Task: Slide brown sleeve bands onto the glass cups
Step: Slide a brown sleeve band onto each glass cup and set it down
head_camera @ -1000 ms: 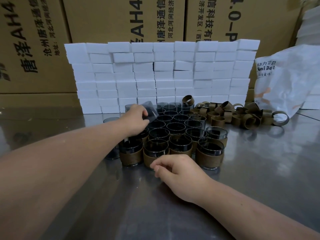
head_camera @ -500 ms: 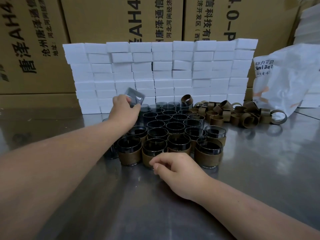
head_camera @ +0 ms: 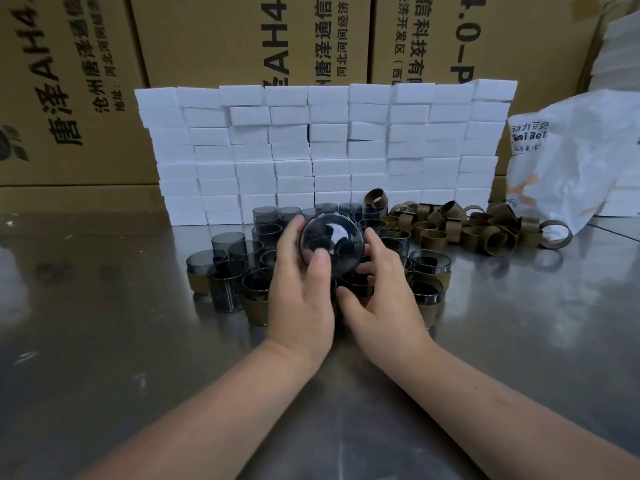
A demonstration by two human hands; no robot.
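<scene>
standing clustered on the steel table [head_camera: 104, 341], smoky glass cups [head_camera: 227, 242] are showing nothing inside; several near ones are wearing brown sleeve bands [head_camera: 198, 285]. loose bands [head_camera: 485, 233] are lying heaped to the right, beside a crumpled white bag [head_camera: 571, 150], contents hidden. held cup [head_camera: 331, 249] is tipping on its side, dark glossy base facing the camera, hovering above the cluster between both hands. left hand [head_camera: 301, 292] is gripping it, thumb across the near face. right hand [head_camera: 384, 289] is curling against its right edge; cannot tell whether it is gripping.
</scene>
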